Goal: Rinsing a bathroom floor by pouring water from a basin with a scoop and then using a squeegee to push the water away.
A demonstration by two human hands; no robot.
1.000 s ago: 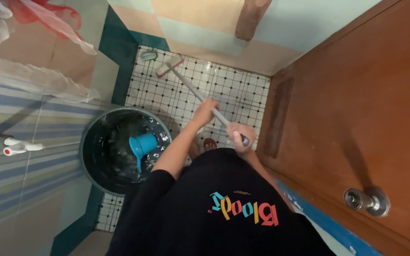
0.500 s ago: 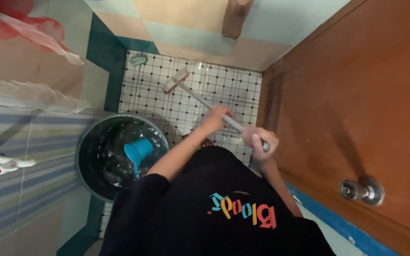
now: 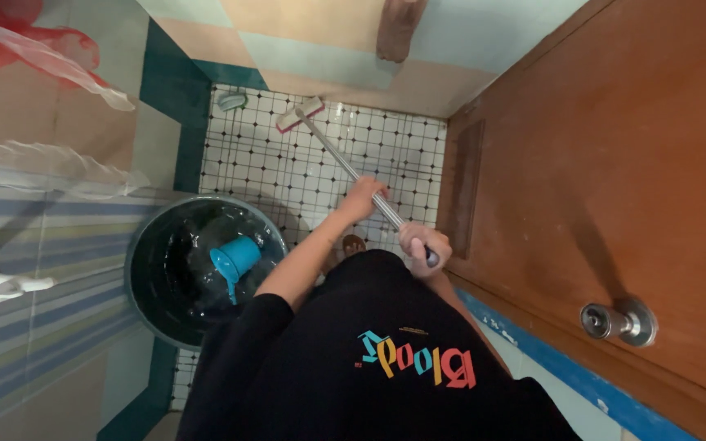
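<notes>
I look straight down at a small tiled bathroom floor (image 3: 288, 163). A long metal-handled floor brush (image 3: 337, 155) slants from its white head (image 3: 300, 113) near the far wall back to me. My left hand (image 3: 362, 196) grips the handle partway down. My right hand (image 3: 420, 246) is closed around the handle's near end, close to my black shirt.
A dark bucket (image 3: 142, 249) full of water holds a blue plastic dipper (image 3: 234, 260) at my left. A white tap (image 3: 10, 286) juts from the striped left wall. A brown wooden door (image 3: 614, 163) with a metal knob (image 3: 618, 321) stands at the right. A small drain cover (image 3: 231, 100) lies in the far corner.
The brush head slid back from the far wall, then pushed forward to it again. Both hands moved along with the handle, my right hand pulling out and returning.
</notes>
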